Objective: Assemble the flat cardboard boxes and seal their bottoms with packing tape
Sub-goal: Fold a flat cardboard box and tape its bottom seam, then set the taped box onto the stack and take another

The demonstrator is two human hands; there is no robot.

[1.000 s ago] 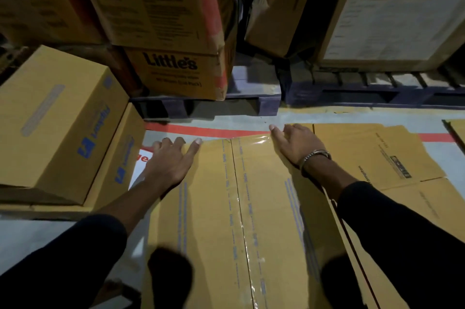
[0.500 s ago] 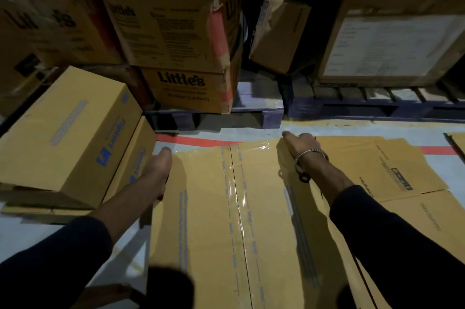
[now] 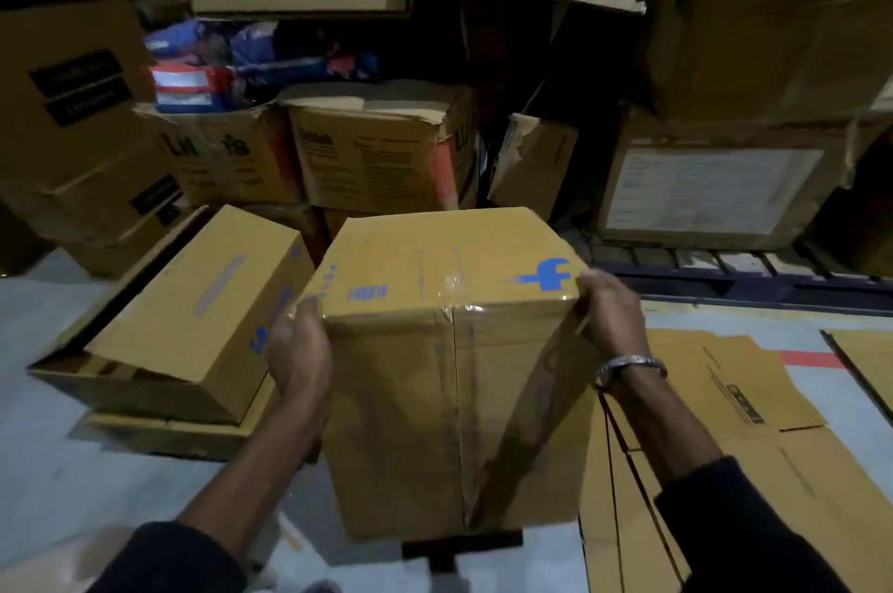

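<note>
Now the taped box [image 3: 449, 380] is raised off the floor, its tape seam [image 3: 454, 399] facing the wearer. The left hand [image 3: 299, 351] grasps its left upper edge and the right hand [image 3: 611, 322] grasps the right corner, fingers curled round the cardboard. To its right lie flat cardboard sheets [image 3: 715, 399]; to its left, finished boxes [image 3: 193, 317] are stacked. Judging by that stack, keep both grips level and set it down squarely beside them. Beyond the box stand stored cartons [image 3: 377, 157].

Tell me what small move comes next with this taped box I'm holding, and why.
Probably swing the taped brown cardboard box left onto the stacked brown cardboard boxes: clear tape already runs down its seam, and both the left hand and right hand have a grip on its sides.
</note>
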